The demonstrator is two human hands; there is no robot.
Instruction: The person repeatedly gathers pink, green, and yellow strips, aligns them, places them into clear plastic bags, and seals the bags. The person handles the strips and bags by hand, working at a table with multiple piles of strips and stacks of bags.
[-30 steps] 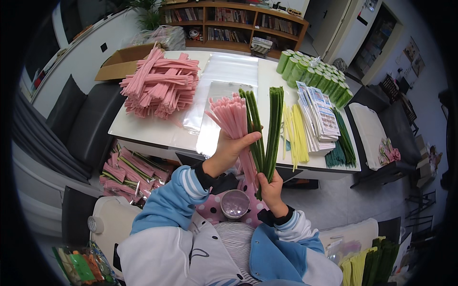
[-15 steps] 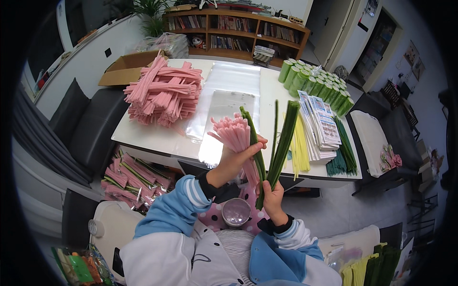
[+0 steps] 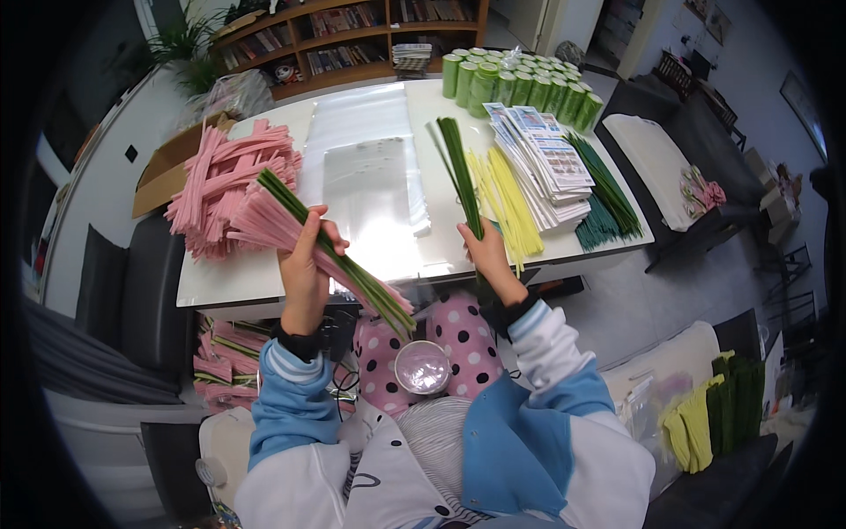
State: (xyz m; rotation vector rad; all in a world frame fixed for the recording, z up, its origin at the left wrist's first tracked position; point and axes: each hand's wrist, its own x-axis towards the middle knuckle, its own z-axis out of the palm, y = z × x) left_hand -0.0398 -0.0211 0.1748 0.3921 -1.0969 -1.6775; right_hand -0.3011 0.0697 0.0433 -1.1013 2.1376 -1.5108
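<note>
My left hand point(image 3: 304, 280) is closed round a slanting bundle of pink chenille stems point(image 3: 262, 219), with several dark green stems lying along its upper side. The bundle's lower end points down toward my lap. My right hand point(image 3: 492, 263) grips a separate bunch of green chenille stems point(image 3: 457, 163), held nearly upright over the table's front edge. The two bunches are apart. Below them, a round see-through tub point(image 3: 422, 368) rests between my knees on pink dotted cloth.
On the white table point(image 3: 449, 256) are a pink stem pile point(image 3: 233, 181), clear plastic sleeves point(image 3: 361, 119), yellow stems point(image 3: 507, 207), printed sheets point(image 3: 551, 163), dark green stems point(image 3: 608, 189) and green rolls point(image 3: 520, 88). Packed pink bundles point(image 3: 231, 361) lie below left. Yellow stems point(image 3: 692, 432) sit right.
My hands have moved apart. The pink bundle with its green stems has swung left and now slants, while the other green bunch has moved away to the right. My view has shifted too.
</note>
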